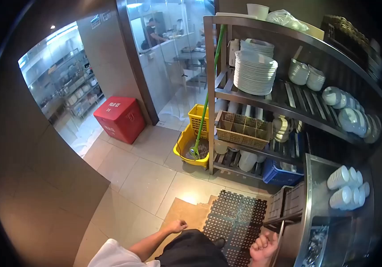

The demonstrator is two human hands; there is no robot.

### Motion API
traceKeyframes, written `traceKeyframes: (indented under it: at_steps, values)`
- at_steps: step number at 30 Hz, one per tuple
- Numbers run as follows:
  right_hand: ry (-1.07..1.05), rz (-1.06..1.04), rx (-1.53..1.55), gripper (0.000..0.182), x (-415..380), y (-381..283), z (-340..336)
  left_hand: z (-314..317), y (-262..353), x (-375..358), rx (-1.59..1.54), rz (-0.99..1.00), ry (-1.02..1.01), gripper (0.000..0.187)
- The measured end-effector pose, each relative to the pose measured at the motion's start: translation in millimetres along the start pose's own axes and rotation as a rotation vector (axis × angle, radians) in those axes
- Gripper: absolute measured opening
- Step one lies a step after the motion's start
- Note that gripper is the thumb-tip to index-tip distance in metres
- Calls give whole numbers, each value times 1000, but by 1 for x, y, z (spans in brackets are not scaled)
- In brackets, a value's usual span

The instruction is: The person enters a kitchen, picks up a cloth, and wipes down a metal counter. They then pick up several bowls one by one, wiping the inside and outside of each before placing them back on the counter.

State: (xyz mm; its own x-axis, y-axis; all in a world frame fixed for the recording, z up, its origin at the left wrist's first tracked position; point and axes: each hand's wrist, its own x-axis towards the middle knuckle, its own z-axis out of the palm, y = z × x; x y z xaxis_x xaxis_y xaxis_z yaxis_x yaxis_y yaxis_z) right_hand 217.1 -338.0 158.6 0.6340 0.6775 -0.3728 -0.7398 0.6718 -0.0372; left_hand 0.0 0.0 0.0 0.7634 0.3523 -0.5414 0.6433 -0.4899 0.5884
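My left hand [177, 226] hangs over the floor beside my dark trousers, its fingers curled in with nothing visible in them. To the right, my right hand [264, 245] is raised next to the metal counter [308, 200], palm partly showing. Its fingers are loosely bent and apart, and it holds nothing. On the counter stand stacks of white cups [341, 178]. Lower down, a compartment contains shiny cutlery [317, 242], too small to tell apart. Under my feet lies a black perforated rubber mat [235, 218], partly over a brown cardboard sheet [179, 214].
A metal rack [209, 98] carries plates [255, 73], white bowls [353, 120], a divided basket [243, 129] and a blue crate [282, 172]. Beside it stands a yellow mop bucket [191, 144] with a green-handled mop. A red box [119, 119] sits near the doorway. Behind clear curtains, a person [151, 34] stands.
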Motion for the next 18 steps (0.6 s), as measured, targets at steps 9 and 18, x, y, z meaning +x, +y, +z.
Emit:
traceKeyframes:
  at_steps: [9,18]
  values:
    - [-83,-33,-120,35,116,-111,68,2,103,112,-135,-120,94,36]
    - [-126,8,-215,35,203,-150,113,-65,316,243,-475,485,-31,30]
